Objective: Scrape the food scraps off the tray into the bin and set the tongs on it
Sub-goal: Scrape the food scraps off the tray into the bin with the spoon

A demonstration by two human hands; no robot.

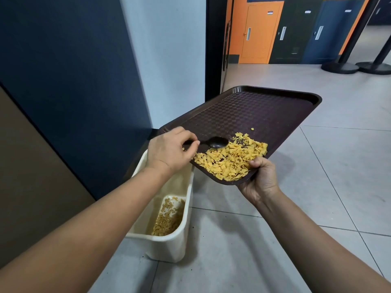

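Observation:
A dark brown tray (254, 111) is held tilted, its near left corner lowest, above a cream plastic bin (169, 244). My right hand (261, 178) grips the tray's near edge, thumb on top. A pile of yellow food scraps (230, 159) lies at the tray's low near edge. My left hand (169, 150) pinches the handle of a dark spoon-shaped utensil (216, 142), whose bowl rests on the tray just beside the scraps. The bin holds yellow scraps at its bottom.
The bin stands on a grey tiled floor against a dark blue wall panel (74, 81). A doorway (213, 47) opens behind the tray. Black stanchion bases (357, 67) stand far right. Crumbs dot the floor near the bin.

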